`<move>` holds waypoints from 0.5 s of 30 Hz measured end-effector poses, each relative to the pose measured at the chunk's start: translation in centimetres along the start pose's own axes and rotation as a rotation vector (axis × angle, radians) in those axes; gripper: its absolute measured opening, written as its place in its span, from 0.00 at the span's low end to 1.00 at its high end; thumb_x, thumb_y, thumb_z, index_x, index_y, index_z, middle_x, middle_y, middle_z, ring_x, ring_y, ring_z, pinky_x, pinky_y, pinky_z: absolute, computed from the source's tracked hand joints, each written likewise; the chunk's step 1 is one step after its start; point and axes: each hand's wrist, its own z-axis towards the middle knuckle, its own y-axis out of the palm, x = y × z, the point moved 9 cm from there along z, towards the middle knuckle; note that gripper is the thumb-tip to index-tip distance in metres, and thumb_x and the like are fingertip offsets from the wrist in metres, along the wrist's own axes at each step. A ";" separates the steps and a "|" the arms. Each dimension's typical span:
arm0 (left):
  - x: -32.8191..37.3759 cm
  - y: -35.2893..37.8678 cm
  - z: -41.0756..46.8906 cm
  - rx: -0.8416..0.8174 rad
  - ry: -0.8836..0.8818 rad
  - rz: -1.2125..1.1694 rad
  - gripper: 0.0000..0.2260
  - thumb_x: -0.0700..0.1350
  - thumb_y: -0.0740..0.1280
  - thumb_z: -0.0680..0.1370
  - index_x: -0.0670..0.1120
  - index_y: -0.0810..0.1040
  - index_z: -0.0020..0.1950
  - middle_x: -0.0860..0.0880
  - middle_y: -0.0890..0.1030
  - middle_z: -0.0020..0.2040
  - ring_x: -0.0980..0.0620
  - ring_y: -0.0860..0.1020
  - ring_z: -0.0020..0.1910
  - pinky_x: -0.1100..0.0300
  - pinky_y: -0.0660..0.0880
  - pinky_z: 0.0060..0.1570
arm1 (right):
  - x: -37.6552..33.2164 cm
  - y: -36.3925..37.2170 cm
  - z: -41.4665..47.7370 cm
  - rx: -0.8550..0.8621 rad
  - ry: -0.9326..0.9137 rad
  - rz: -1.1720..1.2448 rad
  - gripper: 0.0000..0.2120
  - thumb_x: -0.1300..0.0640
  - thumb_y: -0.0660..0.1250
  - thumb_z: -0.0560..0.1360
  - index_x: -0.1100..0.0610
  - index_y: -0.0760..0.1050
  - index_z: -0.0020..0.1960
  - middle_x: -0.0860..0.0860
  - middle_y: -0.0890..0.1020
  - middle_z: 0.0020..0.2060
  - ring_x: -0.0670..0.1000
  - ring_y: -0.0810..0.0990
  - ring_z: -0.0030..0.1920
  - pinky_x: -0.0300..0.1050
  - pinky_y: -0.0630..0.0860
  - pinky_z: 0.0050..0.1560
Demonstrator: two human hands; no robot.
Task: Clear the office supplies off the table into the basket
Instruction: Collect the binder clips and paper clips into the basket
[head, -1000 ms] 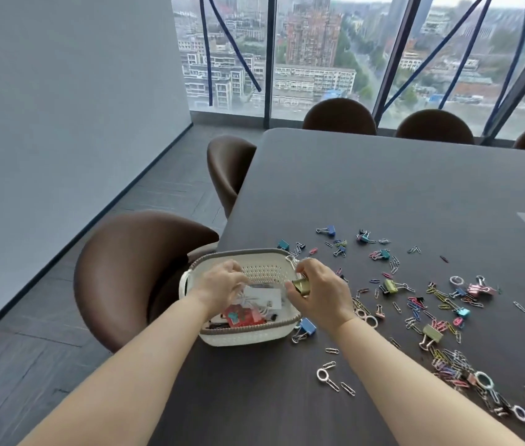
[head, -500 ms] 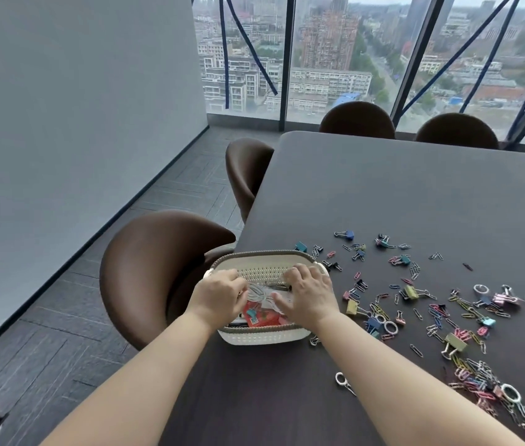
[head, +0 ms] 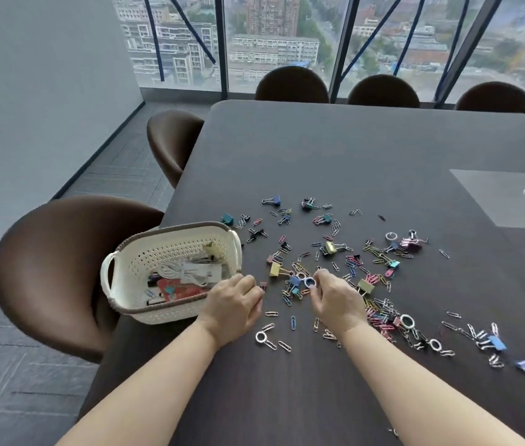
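Both hands have left the basket [head: 158,235], inside which they were busy half a second ago, and now lie on the dark worktop [head: 351,149] just to its right, among the scattered supplies. The left hand [head: 232,305] rests beside the basket's near right corner with its fingers curled, the fingertips at a small dark binder clip [head: 263,286]; whether it grips that clip cannot be told. The right hand [head: 335,299] reaches into the dense middle of the scatter, thumb and forefinger closing in a pinch on a blue ring [head: 309,281]. The basket stands at the worktop's left edge, above a brown chair [head: 61,268], and already holds a white cable [head: 187,272], a red packet [head: 180,291] and a few darker items. Most of the task's things are not yet cleared: paper clips [head: 292,322] and coloured binder clips [head: 275,269] are spread from just beside the basket to well apart on the right. The shift reads as one deposit finished and a new pick beginning; judged from the quantity left on the worktop, the task is at an early stage, with many such trips to follow.
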 end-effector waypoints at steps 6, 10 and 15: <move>1.7 11.8 -4.8 -0.591 -0.306 0.054 0.42 0.73 0.49 0.68 0.48 0.60 0.73 0.44 0.57 0.75 0.43 0.52 0.73 0.46 0.52 0.69 | 10.5 2.3 -5.9 -0.108 0.127 -0.177 0.24 0.46 0.68 0.70 0.57 0.73 0.62 0.57 0.77 0.59 0.61 0.74 0.60 0.58 0.71 0.57; 3.1 15.2 -6.9 -0.778 -0.420 -0.006 0.50 0.78 0.27 0.52 0.51 0.27 0.67 0.50 0.25 0.67 0.42 0.28 0.70 0.40 0.35 0.68 | 14.7 3.5 -9.3 -0.168 0.181 -0.222 0.30 0.38 0.55 0.71 0.53 0.69 0.67 0.55 0.72 0.67 0.59 0.67 0.68 0.60 0.65 0.65; 8.5 16.9 -4.7 -0.799 -0.302 -0.064 0.47 0.73 0.20 0.54 0.50 0.27 0.67 0.47 0.30 0.73 0.50 0.27 0.69 0.47 0.33 0.69 | 17.0 4.1 -11.6 -0.202 0.258 -0.177 0.36 0.36 0.45 0.70 0.52 0.60 0.72 0.53 0.61 0.73 0.56 0.56 0.73 0.58 0.54 0.71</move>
